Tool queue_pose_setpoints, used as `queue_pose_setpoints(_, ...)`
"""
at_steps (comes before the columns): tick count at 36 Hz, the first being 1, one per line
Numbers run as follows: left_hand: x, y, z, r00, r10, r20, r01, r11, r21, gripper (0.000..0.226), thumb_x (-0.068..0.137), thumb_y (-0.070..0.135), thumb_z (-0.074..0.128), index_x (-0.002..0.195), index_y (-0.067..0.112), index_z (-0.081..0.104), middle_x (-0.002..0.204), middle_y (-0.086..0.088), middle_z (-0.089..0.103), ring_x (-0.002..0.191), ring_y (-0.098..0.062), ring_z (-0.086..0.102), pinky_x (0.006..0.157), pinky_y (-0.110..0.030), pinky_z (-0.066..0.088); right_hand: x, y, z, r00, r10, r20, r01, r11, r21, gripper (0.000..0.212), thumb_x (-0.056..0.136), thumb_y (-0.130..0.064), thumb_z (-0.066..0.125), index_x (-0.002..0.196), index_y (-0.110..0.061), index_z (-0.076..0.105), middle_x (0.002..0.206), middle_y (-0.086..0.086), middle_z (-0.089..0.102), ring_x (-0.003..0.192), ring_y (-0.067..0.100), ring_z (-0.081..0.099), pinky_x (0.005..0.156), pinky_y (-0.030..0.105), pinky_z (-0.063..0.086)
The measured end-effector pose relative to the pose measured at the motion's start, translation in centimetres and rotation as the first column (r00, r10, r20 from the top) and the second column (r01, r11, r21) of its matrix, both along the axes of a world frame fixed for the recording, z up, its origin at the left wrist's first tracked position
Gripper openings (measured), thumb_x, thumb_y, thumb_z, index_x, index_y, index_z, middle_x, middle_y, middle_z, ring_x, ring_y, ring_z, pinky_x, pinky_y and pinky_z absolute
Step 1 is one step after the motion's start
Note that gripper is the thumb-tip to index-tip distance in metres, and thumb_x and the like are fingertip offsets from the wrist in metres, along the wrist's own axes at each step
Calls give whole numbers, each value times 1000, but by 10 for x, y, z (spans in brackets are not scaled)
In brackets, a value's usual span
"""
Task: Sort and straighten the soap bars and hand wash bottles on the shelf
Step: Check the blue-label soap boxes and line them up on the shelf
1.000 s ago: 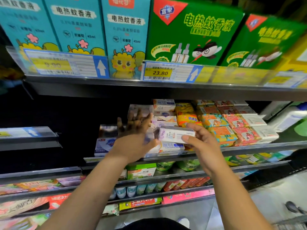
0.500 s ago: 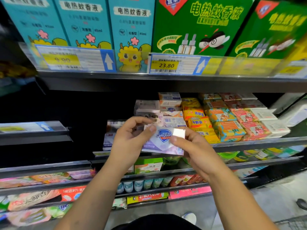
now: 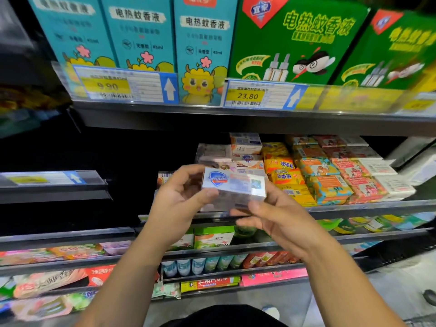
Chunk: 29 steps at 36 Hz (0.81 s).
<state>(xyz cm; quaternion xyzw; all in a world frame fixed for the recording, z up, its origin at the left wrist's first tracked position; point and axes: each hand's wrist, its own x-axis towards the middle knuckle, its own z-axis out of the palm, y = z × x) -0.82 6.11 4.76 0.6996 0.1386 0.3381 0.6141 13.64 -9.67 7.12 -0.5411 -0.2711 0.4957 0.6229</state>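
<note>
Since half a second earlier, the pale lilac-and-white rectangular cardboard soap box [image 3: 233, 185] had been lifted a little and tipped back. Its blue-shield face, which had been turned flat to the camera, now slanted upward. The left hand [image 3: 179, 199] gripped the box's left end, with the fingers curled behind it and the thumb pressed on its lower front edge. The right hand [image 3: 273, 215] held it from beneath at the right end, thumb and fingers loosely curled under the bottom. The blur hid how firmly they pinched.

The soap box hung in the air in front of the grey metal shelf [image 3: 354, 206] and touched nothing but the two hands. It was just before the stack of similar pale boxes [image 3: 245, 147] at the left of the row. Right of that stack lay yellow wrapped soap bars [image 3: 280, 165], then orange-and-teal wrapped bars [image 3: 323, 182], both in fairly tidy piles.

The step in hand appeared to be turning and checking this one box before putting it back among its own kind. The next move would likely call for levelling it, with its long side along the shelf lip and the shield facing out. It would then be set squarely on or before the matching stack. The left fingers would need to come away from the far end so the box could seat, and the yellow bars close beside it should not be nudged.
</note>
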Motion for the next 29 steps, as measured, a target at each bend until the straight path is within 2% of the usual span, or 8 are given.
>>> queue_pose_setpoints(3, -1, -2, 3, 998, 25, 49, -20, 994, -105, 33, 86, 22, 68, 117, 25, 58, 104, 14, 73, 99, -6, 69, 75, -19, 56, -6, 7, 0, 977, -85, 196, 95, 995, -43, 38, 80, -25, 81, 117, -23, 72, 118, 4, 74, 108, 21, 69, 87, 33, 56)
queue_pose_setpoints(9, -10, 4, 2, 985, -172, 6, 170, 968, -183, 53, 75, 29, 85, 124, 29, 65, 135, 15, 60, 110, -14, 67, 73, -30, 61, -7, 12, 4, 961, -242, 135, 239, 970, 35, 30, 86, -11, 68, 111, -27, 67, 110, 3, 73, 96, 24, 72, 68, 31, 59)
queue_pose_setpoints(12, -16, 13, -4, 932, -359, -51, 360, 933, 9, 77, 57, 49, 91, 128, 48, 61, 157, 16, 32, 140, -9, 43, 93, -32, 55, -6, 13, 7, 966, -238, 100, 233, 971, 53, 17, 84, -19, 67, 97, -28, 71, 108, 2, 71, 92, 22, 70, 63, 33, 55)
queue_pose_setpoints(15, -14, 15, -6, 974, -177, -143, 210, 939, 271, 56, 70, 50, 83, 122, 55, 62, 153, 23, 33, 144, -2, 32, 99, -24, 51, -5, 12, 6, 978, -204, 49, 202, 979, 41, 9, 84, -25, 65, 87, -24, 73, 96, 4, 72, 81, 19, 66, 55, 27, 51)
queue_pose_setpoints(18, -9, 12, -8, 1000, -7, -11, 9, 978, 208, 22, 83, 41, 68, 103, 34, 72, 144, 8, 48, 134, -6, 46, 93, -18, 50, -1, 10, 3, 999, -33, -43, 36, 995, 89, 37, 78, -39, 79, 108, -18, 73, 110, 9, 72, 93, 23, 68, 71, 29, 60)
queue_pose_setpoints(21, -5, 9, -6, 999, 23, 36, -24, 999, 25, 32, 81, 60, 68, 98, 34, 72, 132, 3, 57, 123, -7, 56, 83, -17, 53, 2, 9, -1, 993, 117, -24, -114, 988, 103, 76, 59, -30, 96, 127, -18, 66, 121, 9, 69, 110, 26, 66, 87, 32, 58)
queue_pose_setpoints(26, 1, 3, -4, 993, 106, -47, -109, 992, -59, 22, 93, 50, 57, 100, 33, 69, 106, 22, 69, 97, -6, 67, 75, -28, 58, 6, 10, -6, 995, 101, -10, -100, 991, 89, 85, 58, 8, 82, 136, -18, 58, 127, 13, 66, 112, 29, 67, 91, 34, 57)
queue_pose_setpoints(29, 1, 2, -2, 985, 113, -128, -126, 988, -94, 28, 88, 44, 51, 104, 29, 68, 97, 7, 72, 89, -9, 67, 71, -26, 58, 4, 15, -11, 997, 10, 78, -13, 999, 49, 77, 61, 9, 83, 128, -24, 65, 128, 14, 65, 104, 34, 70, 83, 33, 60)
